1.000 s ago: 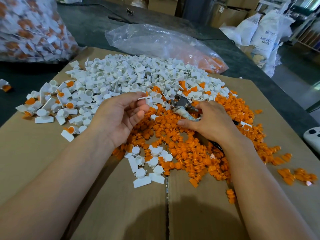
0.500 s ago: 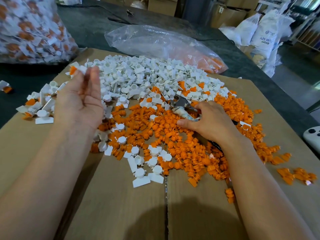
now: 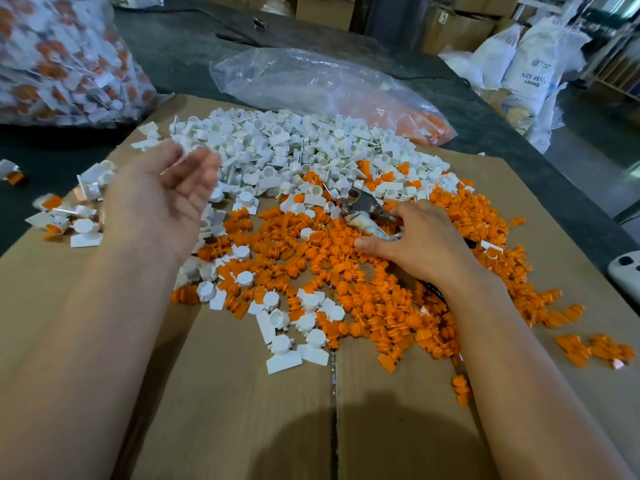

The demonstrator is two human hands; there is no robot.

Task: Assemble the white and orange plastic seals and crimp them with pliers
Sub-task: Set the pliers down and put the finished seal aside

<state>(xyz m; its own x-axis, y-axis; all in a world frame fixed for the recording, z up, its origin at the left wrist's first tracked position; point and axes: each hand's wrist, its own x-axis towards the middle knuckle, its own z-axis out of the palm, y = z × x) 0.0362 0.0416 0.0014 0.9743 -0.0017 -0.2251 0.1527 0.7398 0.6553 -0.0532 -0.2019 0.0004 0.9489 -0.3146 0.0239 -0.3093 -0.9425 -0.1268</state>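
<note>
On the flat brown cardboard sheet (image 3: pixel 242 427), a heap of white plastic seal bodies (image 3: pixel 304 147) fills the far middle; a spread of orange plastic inserts (image 3: pixel 381 289) lies before it, toward the right edge. The metal pliers (image 3: pixel 361 203) lie where they meet. A clear plastic bag (image 3: pixel 311 81) lies behind the far edge.

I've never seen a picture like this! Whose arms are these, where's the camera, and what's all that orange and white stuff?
No machine: these are a person's arms, filmed by a camera worn on their head, looking down. On the cardboard lie heaps of white seal pieces and orange pieces. The right hand grips metal pliers among the orange ones. The left hand is lifted, palm up; it is blurred, so I cannot tell whether it holds anything.
</note>
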